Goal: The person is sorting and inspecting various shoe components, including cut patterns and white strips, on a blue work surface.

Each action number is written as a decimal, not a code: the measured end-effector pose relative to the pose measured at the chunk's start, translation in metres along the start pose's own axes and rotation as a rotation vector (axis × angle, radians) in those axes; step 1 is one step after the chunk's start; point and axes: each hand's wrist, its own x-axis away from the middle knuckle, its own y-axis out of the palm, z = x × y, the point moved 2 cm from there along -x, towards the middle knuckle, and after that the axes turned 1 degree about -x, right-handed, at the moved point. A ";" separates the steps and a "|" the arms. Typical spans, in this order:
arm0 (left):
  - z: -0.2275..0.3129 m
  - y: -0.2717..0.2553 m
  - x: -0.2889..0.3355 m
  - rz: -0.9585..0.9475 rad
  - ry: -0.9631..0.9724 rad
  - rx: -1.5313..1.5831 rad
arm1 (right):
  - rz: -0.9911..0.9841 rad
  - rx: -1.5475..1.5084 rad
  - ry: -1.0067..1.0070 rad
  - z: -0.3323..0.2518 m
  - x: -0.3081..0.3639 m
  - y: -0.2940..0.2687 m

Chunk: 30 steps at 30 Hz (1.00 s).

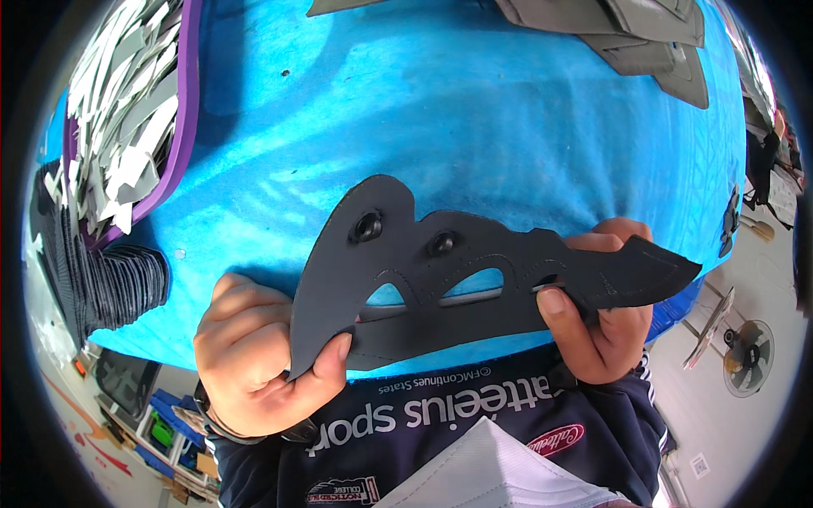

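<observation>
A flat black leather-like cut piece [373, 262], perhaps part of a shoe upper, is held up in both hands above the blue-covered table. It has a curved outline, two raised round eyelets, arch-shaped openings and fine stitch lines. My left hand [254, 347] grips its broad left end, thumb in front and fingers curled behind. Near its narrow pointed right end, my right hand [597, 322] pinches the piece, with the thumb at the edge of an opening. The other fingers of this hand are partly hidden behind it.
The table has a blue cover [508, 135]. A purple-rimmed bin [188, 93] of white and grey scrap strips stands at the far left, beside a stack of black pieces [127, 288]. More dark cut pieces [644, 51] lie at the far right. A fan [748, 347] is beyond the right edge.
</observation>
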 end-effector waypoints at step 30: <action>0.005 0.005 -0.002 0.086 0.000 -0.065 | 0.041 0.095 -0.020 -0.004 0.001 0.005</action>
